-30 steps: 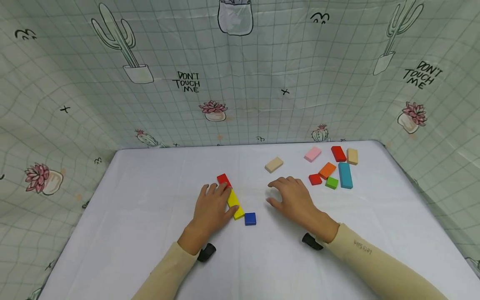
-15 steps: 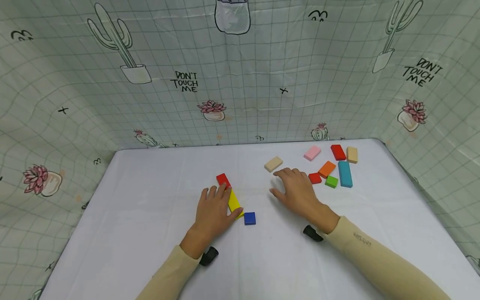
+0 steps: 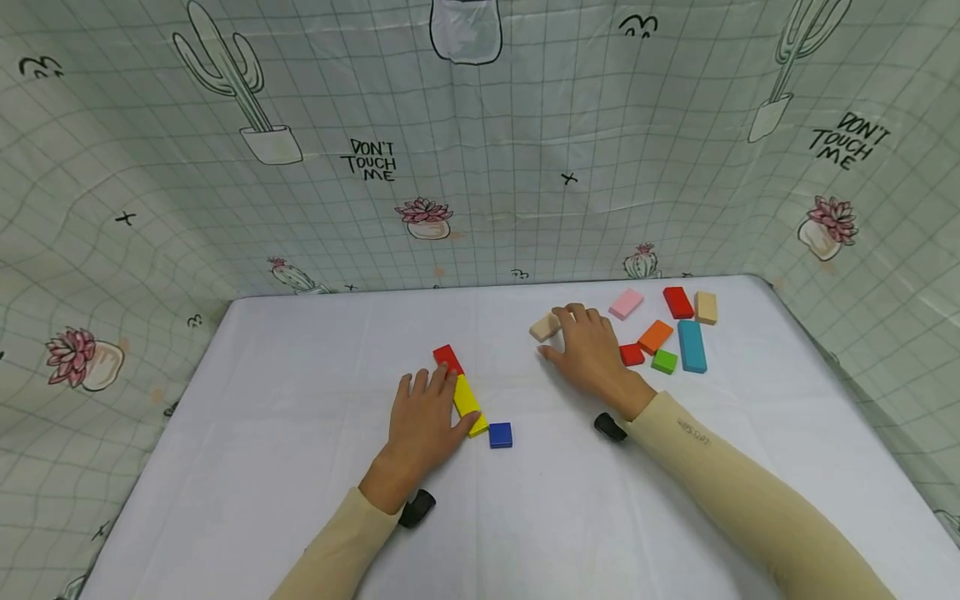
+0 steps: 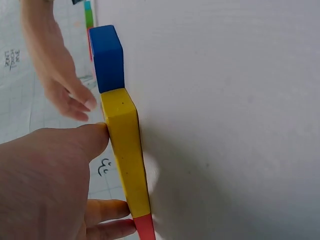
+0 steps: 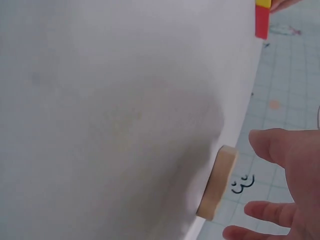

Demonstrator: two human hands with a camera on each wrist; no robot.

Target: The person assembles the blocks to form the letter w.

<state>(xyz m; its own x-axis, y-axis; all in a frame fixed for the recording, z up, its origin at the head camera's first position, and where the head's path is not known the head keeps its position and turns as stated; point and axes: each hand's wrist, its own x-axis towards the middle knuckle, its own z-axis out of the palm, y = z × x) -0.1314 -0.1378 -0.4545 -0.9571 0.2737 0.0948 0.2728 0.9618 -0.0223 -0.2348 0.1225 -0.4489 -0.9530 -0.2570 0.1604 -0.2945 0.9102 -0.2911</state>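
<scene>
My left hand (image 3: 423, 425) rests with outstretched fingers on a yellow block (image 3: 467, 398). In the left wrist view its thumb touches the block's near part, and two fingertips lie where yellow meets red. End to end with the yellow block lies a red block (image 3: 446, 356). A blue block (image 4: 107, 59) sits against its near corner. My right hand (image 3: 592, 354) reaches over a beige wooden block (image 3: 543, 328), thumb and fingers spread. In the right wrist view a gap shows between the fingers and that beige block (image 5: 219, 184).
To the right of my right hand lie a small red block (image 3: 632, 355), a green one (image 3: 663, 361), an orange one (image 3: 656, 336) and a teal one (image 3: 692, 347). Behind them are pink (image 3: 626, 304), red (image 3: 678, 302) and beige (image 3: 706, 307) blocks near the table's back edge.
My right hand has moved away from me, up to the beige block, which has not moved. The left hand stays at the yellow and red blocks.
</scene>
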